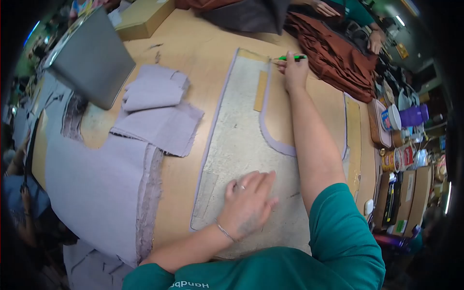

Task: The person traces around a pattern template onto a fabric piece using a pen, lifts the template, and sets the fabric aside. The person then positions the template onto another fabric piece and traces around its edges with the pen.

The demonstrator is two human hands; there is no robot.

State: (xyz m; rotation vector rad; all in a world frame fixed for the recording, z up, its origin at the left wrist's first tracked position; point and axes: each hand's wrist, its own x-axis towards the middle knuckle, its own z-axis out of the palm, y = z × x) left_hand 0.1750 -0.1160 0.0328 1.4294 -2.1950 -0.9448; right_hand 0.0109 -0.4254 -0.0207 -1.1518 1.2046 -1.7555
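Observation:
A worn grey-white pattern template (237, 121), patched with tape, lies flat on the table (179, 188). A lavender fabric edge shows around its outline. With fingers stretched out, my left hand (249, 200) rests on the template's lower part, wearing a ring and a bracelet. My right hand (295, 72) reaches far forward, closed around a green pen (285, 58). The pen's tip points left, beside the top corner of the template's narrow arm; I cannot tell whether it touches. My right forearm hides part of the template's curved inner edge.
Left of the template are folded lavender cloth pieces (157, 111) and a large lavender stack (96, 188). A grey metal block (94, 60) and cardboard box (142, 19) stand farther back. Brown cloth (333, 58) lies near another person's hands. Tubs (390, 117) line the right edge.

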